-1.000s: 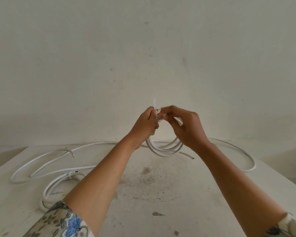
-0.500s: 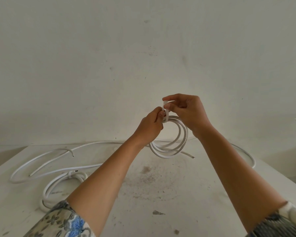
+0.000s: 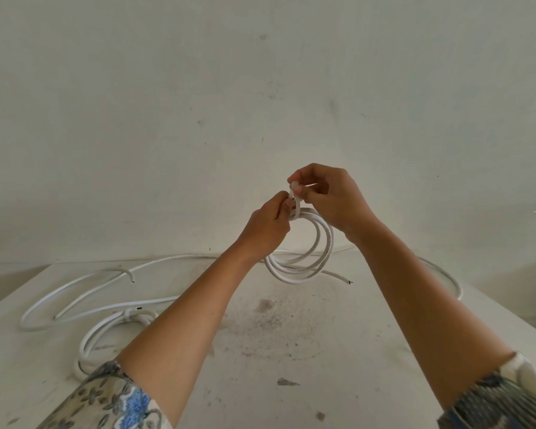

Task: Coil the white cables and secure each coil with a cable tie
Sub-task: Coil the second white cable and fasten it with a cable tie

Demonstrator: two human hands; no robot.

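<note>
"Coil (image 3: 304, 267) of white cable: where?"

"Above the tabletop (image 3: 291, 351). Left hand (image 3: 266, 230) pinches its top; right hand (image 3: 331, 199) pinches the cable tie (image 3: 295, 205), now looped round it; a second ago the tail stood free. Tightening looks near."

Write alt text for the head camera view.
Two hands hold a small white cable coil above a stained table: the left hand grips its top, the right hand pinches a cable tie wrapped there. Loose white cables and a second coil lie on the table.
</note>
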